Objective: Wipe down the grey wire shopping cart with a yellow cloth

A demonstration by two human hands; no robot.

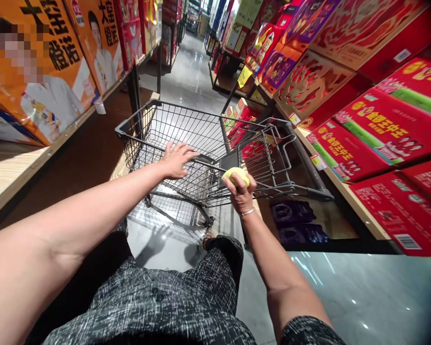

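Observation:
A dark wire shopping cart (187,117) stands sideways in front of me, its push handle (311,167) toward the right. My right hand (241,191) is closed around a yellow cloth (235,173), at the near top edge of the cart's basket. Whether the cloth touches the rail I cannot tell. Over the near side of the basket, my left hand (177,160) reaches with its fingers spread and nothing in them. Through the mesh the basket shows no goods, only the floor beneath.
Shelves hold orange gift boxes (64,62) on the left and red cartons (373,129) on the right, close to the cart's handle. Purple packages (294,215) lie on a lower right shelf. A tiled aisle (192,67) runs away between more stocked racks.

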